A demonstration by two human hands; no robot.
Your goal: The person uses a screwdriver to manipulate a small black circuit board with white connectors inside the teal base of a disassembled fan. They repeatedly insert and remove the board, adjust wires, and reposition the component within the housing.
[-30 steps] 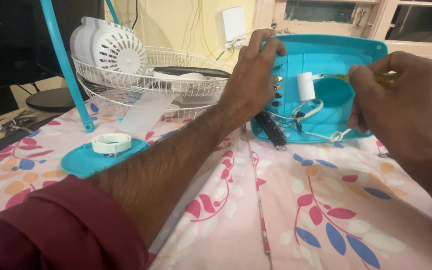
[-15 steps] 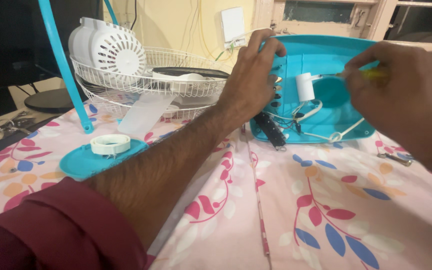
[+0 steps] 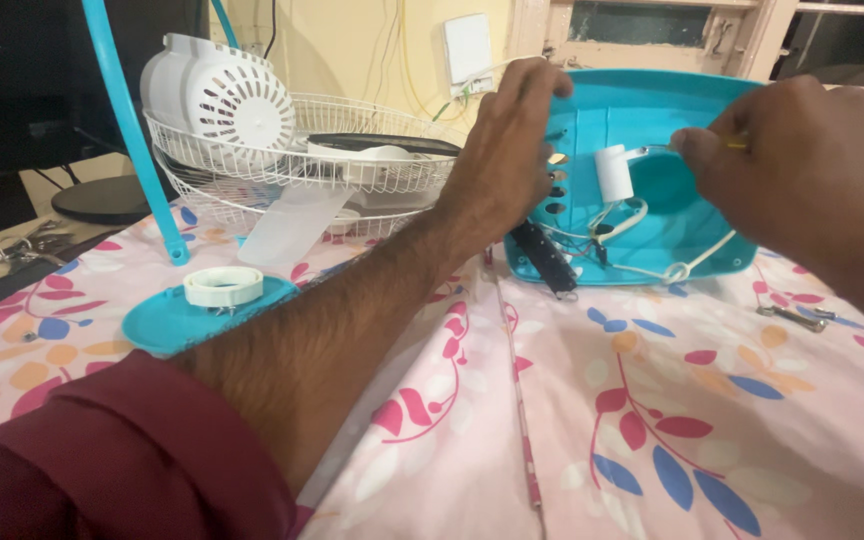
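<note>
- The left hand (image 3: 500,150), upper middle of the frame, has its fingers curled over the left edge of the teal fan base (image 3: 697,130), gripping it.
- The right hand (image 3: 802,165), upper right, pinches a thin screwdriver (image 3: 687,148) whose tip points at the white cylinder (image 3: 614,172) inside the base.
- White wires (image 3: 652,262) loop along the base's lower edge.
- White fan grille (image 3: 302,150) sits upper left; a roll of tape (image 3: 223,286) lies at left.

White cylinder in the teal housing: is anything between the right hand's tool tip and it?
Nothing visible. The right hand holds a thin tool whose metal tip reaches the white cylinder across open space inside the teal housing. White wires lie below it; the left hand grips the housing's left edge.
</note>
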